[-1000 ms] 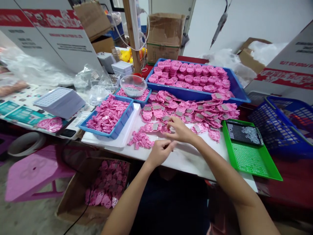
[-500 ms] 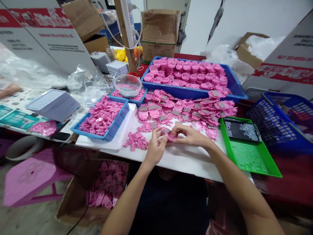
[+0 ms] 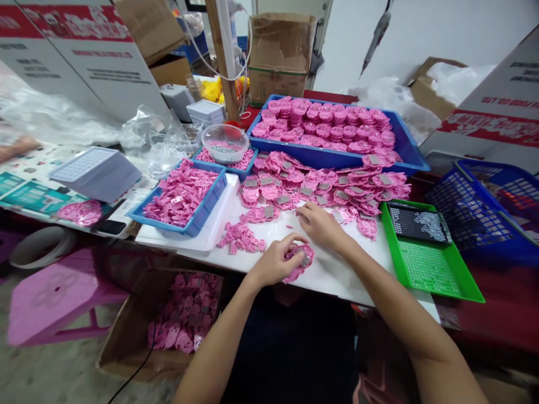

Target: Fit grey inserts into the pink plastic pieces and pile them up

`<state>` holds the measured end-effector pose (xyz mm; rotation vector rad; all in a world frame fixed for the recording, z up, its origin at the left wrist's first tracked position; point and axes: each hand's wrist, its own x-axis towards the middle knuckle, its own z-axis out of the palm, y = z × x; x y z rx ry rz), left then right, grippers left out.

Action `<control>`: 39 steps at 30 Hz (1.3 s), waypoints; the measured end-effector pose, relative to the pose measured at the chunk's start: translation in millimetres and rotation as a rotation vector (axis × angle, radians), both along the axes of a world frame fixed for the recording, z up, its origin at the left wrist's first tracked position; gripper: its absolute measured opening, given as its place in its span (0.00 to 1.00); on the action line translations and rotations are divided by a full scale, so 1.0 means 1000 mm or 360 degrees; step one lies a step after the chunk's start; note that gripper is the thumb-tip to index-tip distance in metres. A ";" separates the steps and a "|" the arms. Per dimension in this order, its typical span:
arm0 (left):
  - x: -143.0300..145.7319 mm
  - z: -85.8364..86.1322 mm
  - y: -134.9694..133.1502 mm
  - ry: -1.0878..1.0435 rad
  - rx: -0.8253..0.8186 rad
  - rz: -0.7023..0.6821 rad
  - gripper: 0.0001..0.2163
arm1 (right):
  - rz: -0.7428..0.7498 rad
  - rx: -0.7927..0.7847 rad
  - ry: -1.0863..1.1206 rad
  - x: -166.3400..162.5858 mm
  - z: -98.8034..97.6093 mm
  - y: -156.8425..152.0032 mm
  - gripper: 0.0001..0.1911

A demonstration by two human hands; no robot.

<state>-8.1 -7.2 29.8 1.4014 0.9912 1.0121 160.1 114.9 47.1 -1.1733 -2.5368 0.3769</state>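
Observation:
My left hand (image 3: 275, 259) is closed around a pink plastic casing half (image 3: 306, 257) with a grey rectangular patch, low over the table's front edge. My right hand (image 3: 320, 225) is farther back on the white tabletop, fingers bent down and tips drawn together beside the pile of pink casings (image 3: 309, 182). Whatever those fingertips pinch, if anything, is hidden. A tiny pink piece (image 3: 289, 226) lies between the hands. To the left is a loose heap of small pink parts (image 3: 242, 237).
A blue tray (image 3: 200, 216) of pink parts stands left, near a clear bowl (image 3: 225, 147). Behind is a large blue bin (image 3: 410, 148) with stacked casings. On the right are a green tray (image 3: 465, 286) and blue basket (image 3: 471, 213). An electric screwdriver (image 3: 377, 36) hangs above.
My hands were together on the casing; now they are apart. My left hand has brought it nearer the front edge, and my right hand has let go and moved back toward the pile.

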 end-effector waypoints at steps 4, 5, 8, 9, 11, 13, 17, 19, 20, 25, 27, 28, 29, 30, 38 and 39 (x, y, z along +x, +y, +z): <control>0.004 0.002 0.003 0.0101 0.0013 0.0194 0.12 | 0.0146 0.0063 -0.0151 0.001 -0.003 0.006 0.12; 0.005 0.001 0.004 0.0104 0.0020 0.0254 0.12 | 0.0207 0.0053 -0.0110 0.003 -0.002 0.009 0.12; 0.006 -0.002 0.006 0.0049 0.0036 0.0367 0.11 | 0.0308 -0.0095 0.0124 0.012 0.006 0.012 0.09; 0.006 -0.003 0.006 0.0015 0.0034 0.0387 0.11 | 0.0304 -0.0198 0.0213 0.016 0.010 0.012 0.08; 0.005 -0.005 0.007 -0.0035 0.0030 0.0424 0.12 | 0.0264 -0.0469 0.0398 0.023 0.022 0.007 0.09; 0.005 -0.006 0.007 -0.0038 0.0028 0.0474 0.12 | 0.0235 -0.0735 0.0566 0.029 0.034 0.000 0.11; 0.005 -0.006 0.007 0.0011 0.0013 0.0469 0.13 | 0.0345 -0.0959 0.0656 0.028 0.050 -0.012 0.12; 0.005 -0.005 0.006 0.0070 0.0025 0.0436 0.15 | 0.0440 -0.0896 0.0591 0.023 0.050 -0.014 0.11; 0.005 -0.005 0.005 0.0099 0.0032 0.0427 0.16 | 0.0484 -0.0842 0.0551 0.020 0.049 -0.015 0.11; 0.005 -0.006 0.004 0.0100 0.0029 0.0414 0.12 | 0.0604 -0.0673 0.0384 0.016 0.043 -0.016 0.10; 0.005 -0.008 0.004 0.0028 0.0002 0.0416 0.12 | 0.0595 -0.0648 0.0372 0.017 0.043 -0.016 0.09; 0.005 -0.009 0.005 -0.0026 -0.0024 0.0419 0.12 | 0.0587 -0.0634 0.0375 0.018 0.043 -0.016 0.09; 0.005 -0.009 0.005 -0.0094 -0.0053 0.0430 0.12 | 0.0575 -0.0615 0.0384 0.019 0.043 -0.016 0.08; 0.005 -0.009 0.006 -0.0179 -0.0084 0.0447 0.13 | 0.0561 -0.0596 0.0401 0.019 0.044 -0.016 0.08; 0.003 -0.010 0.008 -0.0587 -0.0062 0.0694 0.20 | 0.0346 -0.0825 0.0702 0.011 0.049 -0.024 0.10; 0.002 -0.012 0.009 -0.0598 -0.0012 0.0747 0.21 | 0.0333 -0.0874 0.0686 0.011 0.049 -0.025 0.09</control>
